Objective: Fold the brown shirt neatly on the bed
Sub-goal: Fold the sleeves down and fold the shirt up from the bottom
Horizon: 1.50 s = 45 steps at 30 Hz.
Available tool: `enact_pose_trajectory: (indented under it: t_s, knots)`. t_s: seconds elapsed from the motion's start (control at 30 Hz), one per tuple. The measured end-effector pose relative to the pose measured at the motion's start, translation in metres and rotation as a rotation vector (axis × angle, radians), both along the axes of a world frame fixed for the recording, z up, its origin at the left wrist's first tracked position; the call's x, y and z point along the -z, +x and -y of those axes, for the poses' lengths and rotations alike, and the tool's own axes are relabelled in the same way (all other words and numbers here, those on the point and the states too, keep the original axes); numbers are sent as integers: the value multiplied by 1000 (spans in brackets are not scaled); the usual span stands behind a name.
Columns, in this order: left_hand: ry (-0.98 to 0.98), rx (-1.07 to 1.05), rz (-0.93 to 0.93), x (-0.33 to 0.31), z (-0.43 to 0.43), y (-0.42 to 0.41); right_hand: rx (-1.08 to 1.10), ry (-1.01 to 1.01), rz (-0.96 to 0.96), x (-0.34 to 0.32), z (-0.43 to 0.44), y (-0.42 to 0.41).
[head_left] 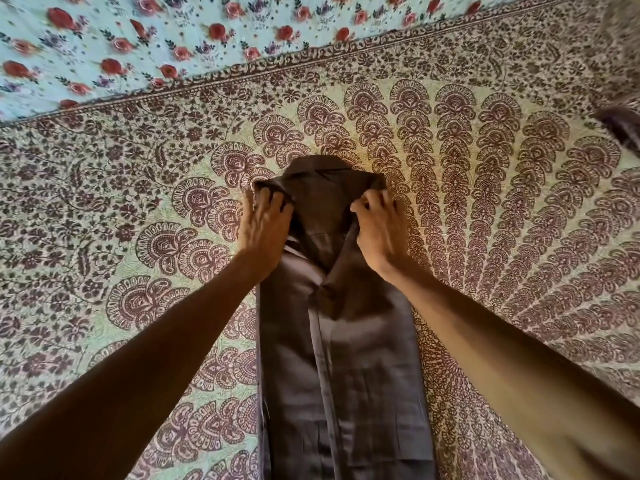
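Note:
The brown shirt (339, 358) lies on the bed as a long narrow strip, its sides folded inward, running from the bottom edge up to the collar end at the middle. My left hand (265, 230) grips the far left corner of the shirt near the shoulder. My right hand (381, 230) grips the far right corner. Both corners are lifted and bunched off the cover, with the collar showing between my hands.
The bed cover (502, 209) has a cream ground with a dark maroon paisley print. A pale blue sheet with red roses (121, 46) lies along the far left. A dark object (623, 129) sits at the right edge.

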<state>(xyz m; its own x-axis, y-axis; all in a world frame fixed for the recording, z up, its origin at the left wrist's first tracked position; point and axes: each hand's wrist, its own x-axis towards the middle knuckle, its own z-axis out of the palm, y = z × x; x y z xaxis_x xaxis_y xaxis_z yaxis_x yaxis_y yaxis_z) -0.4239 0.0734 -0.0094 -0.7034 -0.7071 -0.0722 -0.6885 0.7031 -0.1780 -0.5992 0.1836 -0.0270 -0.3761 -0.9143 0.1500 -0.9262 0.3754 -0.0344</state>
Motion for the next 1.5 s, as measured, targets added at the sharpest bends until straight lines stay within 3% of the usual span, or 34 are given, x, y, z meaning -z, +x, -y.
enact_pose_trajectory:
  t_s: [0.23,0.47,0.57,0.67,0.83,0.97,1.17,1.23,1.4,1.5]
  knots:
    - [17,-30,193,-7,24,4,-125,93,71,-6,8,-21]
    - [78,-173,-439,11,-36,12,118,-51,257,1,-11,0]
    - [203,-228,-448,35,-54,12,109,161,331,17,-17,2]
    - [246,-247,-394,55,-50,10,106,243,276,32,-13,-2]
    - [251,-261,-423,56,-47,7,136,239,234,31,-14,-1]
    - [216,-342,-493,44,-82,19,178,82,228,9,-45,24]
    - [400,-476,-792,40,-180,58,132,140,278,-3,-142,98]
    - [440,-445,-765,40,-202,71,107,205,276,9,-162,111]
    - [430,-187,-494,29,-232,89,69,281,240,20,-192,114]
    - [391,-137,-372,22,-239,93,36,295,243,17,-226,130]
